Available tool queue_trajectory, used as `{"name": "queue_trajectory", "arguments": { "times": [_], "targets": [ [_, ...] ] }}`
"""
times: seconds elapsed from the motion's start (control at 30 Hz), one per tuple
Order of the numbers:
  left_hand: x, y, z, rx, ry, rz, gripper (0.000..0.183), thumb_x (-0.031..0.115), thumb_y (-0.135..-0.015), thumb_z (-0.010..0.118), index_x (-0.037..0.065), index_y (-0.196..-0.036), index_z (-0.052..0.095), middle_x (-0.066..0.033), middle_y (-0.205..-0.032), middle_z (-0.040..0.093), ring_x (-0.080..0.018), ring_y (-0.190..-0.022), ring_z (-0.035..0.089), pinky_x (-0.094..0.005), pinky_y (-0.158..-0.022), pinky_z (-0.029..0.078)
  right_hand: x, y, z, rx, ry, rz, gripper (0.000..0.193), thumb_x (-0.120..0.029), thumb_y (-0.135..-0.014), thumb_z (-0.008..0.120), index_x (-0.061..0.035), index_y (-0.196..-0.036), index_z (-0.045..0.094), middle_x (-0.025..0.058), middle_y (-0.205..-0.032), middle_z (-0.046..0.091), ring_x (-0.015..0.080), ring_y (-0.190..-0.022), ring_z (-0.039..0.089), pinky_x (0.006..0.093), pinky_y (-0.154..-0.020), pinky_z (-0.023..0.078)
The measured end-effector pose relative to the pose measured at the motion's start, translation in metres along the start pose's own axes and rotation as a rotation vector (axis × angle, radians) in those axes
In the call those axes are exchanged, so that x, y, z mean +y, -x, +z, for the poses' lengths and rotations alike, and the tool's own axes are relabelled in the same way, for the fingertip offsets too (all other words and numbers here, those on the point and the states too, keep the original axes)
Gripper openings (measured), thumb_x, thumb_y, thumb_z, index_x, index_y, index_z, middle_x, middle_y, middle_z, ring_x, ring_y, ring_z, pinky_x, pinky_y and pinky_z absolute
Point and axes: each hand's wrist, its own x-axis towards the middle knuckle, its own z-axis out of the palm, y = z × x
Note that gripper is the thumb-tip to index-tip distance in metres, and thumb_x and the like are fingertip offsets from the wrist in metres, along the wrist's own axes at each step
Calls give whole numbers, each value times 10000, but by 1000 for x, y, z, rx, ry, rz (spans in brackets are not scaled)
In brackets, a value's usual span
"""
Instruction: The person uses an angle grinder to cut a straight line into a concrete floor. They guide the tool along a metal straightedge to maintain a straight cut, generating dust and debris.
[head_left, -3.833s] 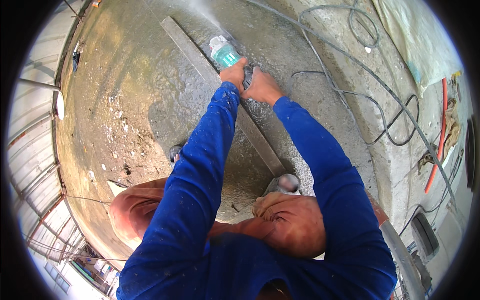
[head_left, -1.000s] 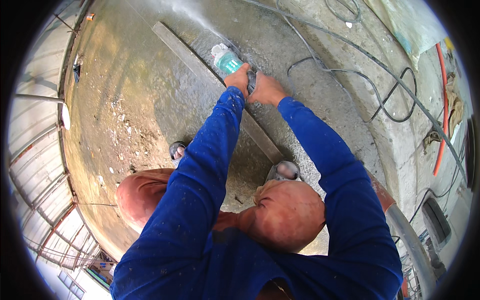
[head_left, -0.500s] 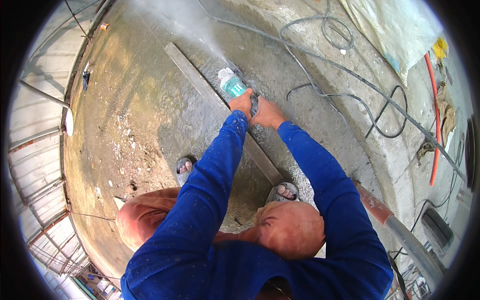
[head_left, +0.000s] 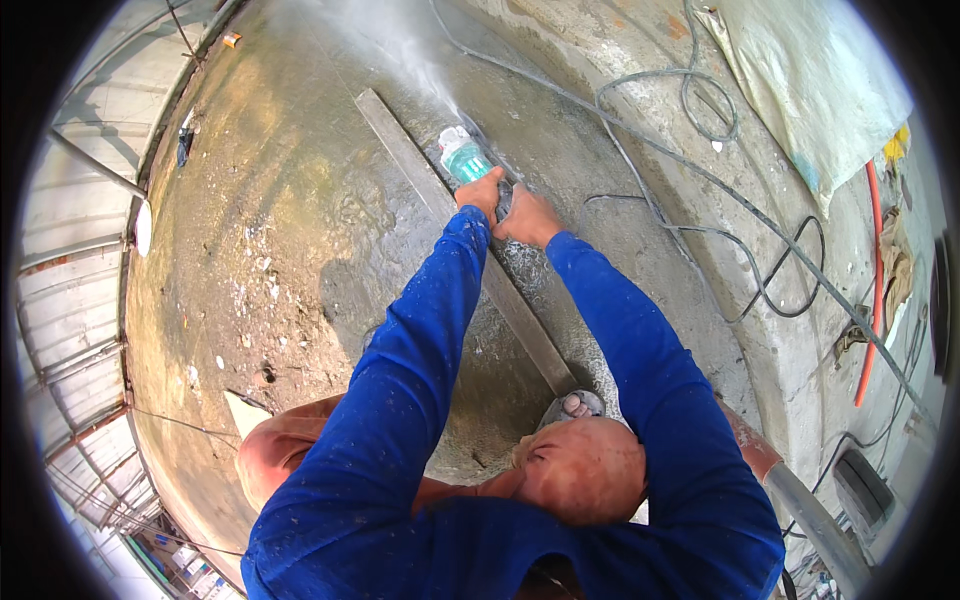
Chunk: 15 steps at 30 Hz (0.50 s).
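Both my hands hold a teal angle grinder (head_left: 465,160) low over the wet concrete floor. My left hand (head_left: 482,193) is wrapped around the grinder's body, and my right hand (head_left: 530,217) grips its dark rear end close behind. Pale dust or spray streams from the grinder's head away toward the far side, hiding the cutting edge. Alongside the tool, just left of it, a long straight grey bar (head_left: 520,320) lies on the floor, passing under my left wrist. Its near end meets my sandalled foot (head_left: 575,405).
Grey cable (head_left: 690,150) runs diagonally across the right side, with black cable (head_left: 765,285) looped by a raised concrete edge. A pale sheet (head_left: 810,90) and an orange hose (head_left: 872,290) lie far right. Corrugated metal panels (head_left: 75,310) stand left; white debris (head_left: 270,265) dots the floor.
The view has shifted slightly, so floor, bar and cables appear farther right. My hands keep the same hold on the grinder, which sits slightly nearer the bar's middle. My left foot is now hidden.
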Motion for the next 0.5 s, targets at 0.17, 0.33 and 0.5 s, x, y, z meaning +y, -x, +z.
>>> {"name": "queue_trajectory", "arguments": {
  "times": [0.17,0.33,0.5],
  "targets": [
    [2,-15,-1,45,-44,21,633,323,-655,818,-115,-1077,643,-174,-1047,683,-279,-867,654,-442,-760,511,-11,-7,-6,-76,1,30,824,-309,-554,861,46,-1207,504,263,-1121,651,408,-1078,631,462,-904,517],
    [3,-36,2,29,-5,36,599,303,-658,823,-111,-1054,649,-173,-1005,689,-268,-815,651,-434,-729,512,-20,-11,-11,-55,20,54,820,-314,-557,859,47,-1203,505,259,-1120,653,405,-1077,633,463,-903,514],
    [1,-66,-1,57,-22,28,580,294,-671,824,-103,-1058,651,-168,-991,694,-271,-811,665,-427,-722,520,-22,-27,0,-22,26,3,811,-324,-569,853,39,-1208,509,259,-1139,648,401,-1089,631,460,-909,516]
  ]
}}
